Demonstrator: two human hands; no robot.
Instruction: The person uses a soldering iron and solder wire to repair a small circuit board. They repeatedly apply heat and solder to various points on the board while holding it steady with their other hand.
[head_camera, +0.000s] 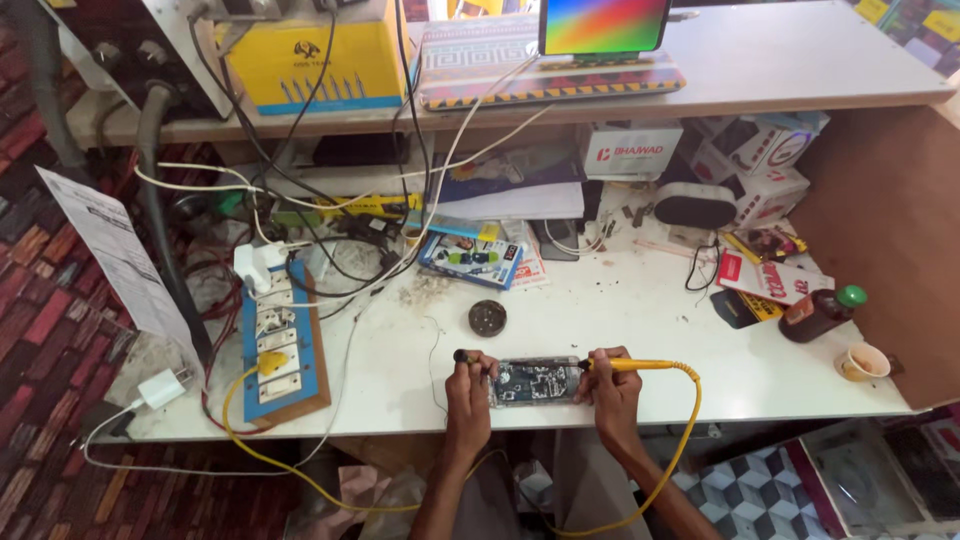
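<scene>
While left hand steadies circuit board, right hand grips soldering iron

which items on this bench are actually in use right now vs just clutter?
In use:
left hand
right hand
yellow soldering iron
circuit board

Lying about:
round tin
brown bottle
paper cup
switch board
small boxes

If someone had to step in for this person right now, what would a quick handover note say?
Left hand: grips a thin dark tool at the left end of the circuit board.
Right hand: holds the yellow soldering iron, tip at the board's right end; its yellow cord loops off the table edge.
Board lies flat at the front edge, between both hands.
Done: board laid out, tools in hand.
Left: work on the board appears under way; its progress cannot be told.
</scene>
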